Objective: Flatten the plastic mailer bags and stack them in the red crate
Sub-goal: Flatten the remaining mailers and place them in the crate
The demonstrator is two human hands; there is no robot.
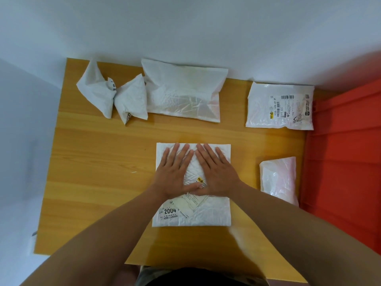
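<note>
Near desk edge, centre: a white mailer lies flat, its label reading "2004". Left hand and right hand press on its far half, palms down, fingers straight and spread, thumbs touching. Right edge: a crumpled pinkish bag, just beside the red crate. Far edge, left to right: a twisted bag, a large flattened bag, a labelled bag.
</note>
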